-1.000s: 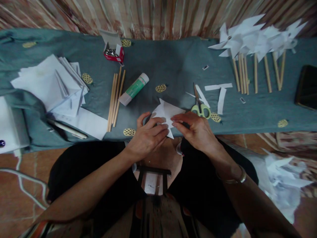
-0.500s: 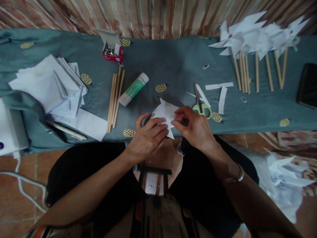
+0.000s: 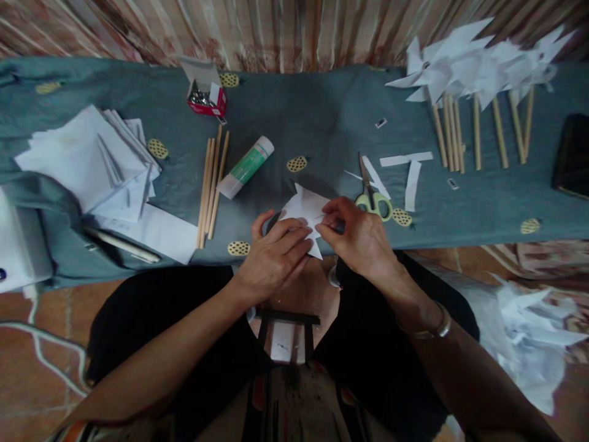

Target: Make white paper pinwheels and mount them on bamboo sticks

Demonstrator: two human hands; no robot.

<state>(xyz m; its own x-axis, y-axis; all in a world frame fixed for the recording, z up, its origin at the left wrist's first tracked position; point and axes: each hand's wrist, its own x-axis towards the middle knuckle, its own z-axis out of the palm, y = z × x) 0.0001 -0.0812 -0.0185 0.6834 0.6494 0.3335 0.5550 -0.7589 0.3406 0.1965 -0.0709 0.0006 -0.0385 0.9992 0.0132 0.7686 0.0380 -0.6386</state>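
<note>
A white paper pinwheel (image 3: 301, 202) with pointed blades is between my hands at the table's near edge. My left hand (image 3: 276, 255) grips its lower left side, with fingers bent across the paper near the centre. My right hand (image 3: 354, 230) pinches at the right side, thumb and forefinger closed on the paper close to the middle. The fingers partly cover the paper. Just right of my right hand lie green-handled scissors (image 3: 373, 204). Up and to the left is a glue stick (image 3: 247, 166) with a green label.
Several wooden sticks (image 3: 212, 187) lie left of the glue stick. Behind them stands an open red box (image 3: 206, 105) of small metal pieces. Stacked paper (image 3: 87, 153) is at left, finished pinwheels (image 3: 460, 70) at back right, paper strips (image 3: 413, 186) by the scissors, a dark phone (image 3: 571, 155) far right.
Both hands keep their hold on the paper pinwheel, almost without moving. The whole view has shifted very slightly; the other things lie as before.
</note>
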